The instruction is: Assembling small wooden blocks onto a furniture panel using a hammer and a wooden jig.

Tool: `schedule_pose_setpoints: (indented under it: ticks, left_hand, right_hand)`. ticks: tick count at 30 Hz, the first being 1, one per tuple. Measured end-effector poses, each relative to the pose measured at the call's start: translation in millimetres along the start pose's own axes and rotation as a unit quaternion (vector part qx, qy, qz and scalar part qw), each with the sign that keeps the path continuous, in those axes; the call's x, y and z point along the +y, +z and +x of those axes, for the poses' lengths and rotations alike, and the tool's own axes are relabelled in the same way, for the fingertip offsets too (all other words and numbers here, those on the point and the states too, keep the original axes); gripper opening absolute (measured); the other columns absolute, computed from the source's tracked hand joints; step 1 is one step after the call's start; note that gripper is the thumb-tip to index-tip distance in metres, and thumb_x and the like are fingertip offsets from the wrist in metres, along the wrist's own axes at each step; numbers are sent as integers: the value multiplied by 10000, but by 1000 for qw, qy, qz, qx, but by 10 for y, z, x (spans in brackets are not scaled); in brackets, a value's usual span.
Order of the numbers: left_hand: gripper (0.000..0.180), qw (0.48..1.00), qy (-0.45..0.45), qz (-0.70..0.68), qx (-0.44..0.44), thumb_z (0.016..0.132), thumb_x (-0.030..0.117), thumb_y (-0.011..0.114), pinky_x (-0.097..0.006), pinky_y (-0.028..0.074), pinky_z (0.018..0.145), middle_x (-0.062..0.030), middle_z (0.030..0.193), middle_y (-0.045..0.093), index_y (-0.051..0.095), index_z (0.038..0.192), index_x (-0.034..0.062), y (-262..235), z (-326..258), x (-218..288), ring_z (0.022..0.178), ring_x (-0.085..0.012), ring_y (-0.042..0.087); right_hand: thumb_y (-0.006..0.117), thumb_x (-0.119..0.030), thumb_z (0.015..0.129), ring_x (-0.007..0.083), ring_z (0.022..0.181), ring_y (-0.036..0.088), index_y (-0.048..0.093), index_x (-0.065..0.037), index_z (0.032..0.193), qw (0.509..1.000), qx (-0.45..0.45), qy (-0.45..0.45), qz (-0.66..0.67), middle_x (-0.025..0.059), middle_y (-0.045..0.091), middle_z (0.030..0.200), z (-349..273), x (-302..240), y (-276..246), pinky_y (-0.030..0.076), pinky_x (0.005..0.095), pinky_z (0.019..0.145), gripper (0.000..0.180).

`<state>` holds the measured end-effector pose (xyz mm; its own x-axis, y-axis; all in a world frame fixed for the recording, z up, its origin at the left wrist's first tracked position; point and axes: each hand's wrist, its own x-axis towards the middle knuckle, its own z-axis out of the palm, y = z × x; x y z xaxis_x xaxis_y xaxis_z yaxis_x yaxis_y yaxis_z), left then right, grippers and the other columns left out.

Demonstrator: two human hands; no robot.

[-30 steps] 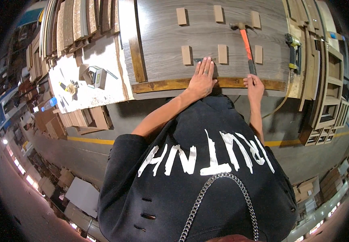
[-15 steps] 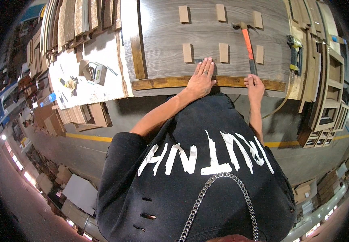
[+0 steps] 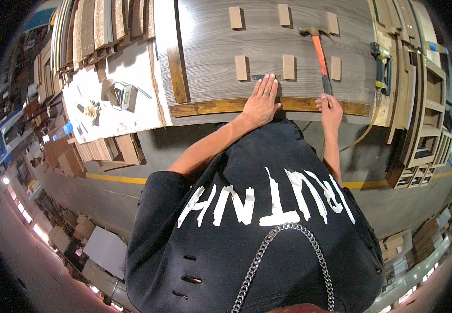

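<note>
My left hand (image 3: 261, 103) lies flat with its fingers stretched out, across the brown wooden strip (image 3: 210, 107) and onto the grey wood-grain panel (image 3: 210, 62). A small dark piece (image 3: 257, 77) shows beside its fingertips; what it is I cannot tell. My right hand (image 3: 330, 108) is closed round the handle end of a claw hammer (image 3: 320, 55). The hammer has an orange and black handle, and its head points away from me over the panel. Small tan blocks lie in two rows on the panel, among them one block (image 3: 288, 67) between my left hand and the hammer.
A second brown strip (image 3: 178, 68) runs along the panel's left side. Left of it, a white board (image 3: 145, 112) bears an open small box (image 3: 122, 95) and loose bits. A yellow and black air nailer (image 3: 381, 68) with a hose lies right of the panel, near stacked boards (image 3: 404, 99).
Both hands and the hammer hold almost the same place. The view has shifted very slightly; nothing has been picked up or let go.
</note>
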<state>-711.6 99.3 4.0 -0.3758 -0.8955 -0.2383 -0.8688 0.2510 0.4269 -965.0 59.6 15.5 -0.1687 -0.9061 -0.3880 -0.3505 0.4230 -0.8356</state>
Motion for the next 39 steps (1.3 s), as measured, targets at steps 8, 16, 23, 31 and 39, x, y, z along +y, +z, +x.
schedule_pose_setpoints:
  ticks: [8,16,23,31,39]
  left_hand:
    - [776,1000,2,8,-1,993,406,491,-477,113,1226,-277,1597,152,212,1491,-119,3,-2,34,1504,-385,110]
    - [773,1000,-25,2,14,999,396,496,-493,130,1221,-297,1587,150,204,1487,-127,11,-15,36,1495,-413,117]
    - [765,1000,-21,2,17,1006,399,475,-480,118,1225,-286,1593,149,200,1489,-125,10,35,37,1502,-397,104]
    - [786,1000,-21,-8,8,1005,415,482,-490,122,1225,-294,1591,139,181,1492,-124,5,22,30,1499,-405,106]
    - [767,1000,-5,-14,21,1002,394,491,-493,129,1222,-296,1586,149,198,1487,-123,5,7,14,1496,-410,118]
  right_hand:
    - [591,-174,986,103,713,645,685,32,1056,1000,-1,5,-4,76,727,821,20,8,-9,512,261,661,236]
    - [610,-188,978,98,700,641,685,39,1040,1000,-10,6,13,85,722,814,11,-7,-23,512,248,649,247]
    - [610,-202,981,98,702,636,680,43,1048,1000,-9,12,2,80,719,815,17,-58,-21,506,246,657,264]
    - [616,-198,976,102,707,646,681,37,1041,1000,-12,15,-6,90,726,825,27,-31,-20,508,247,654,252]
    - [602,-171,975,102,708,657,695,29,1041,1000,-6,5,1,77,732,812,29,4,-22,519,255,661,230]
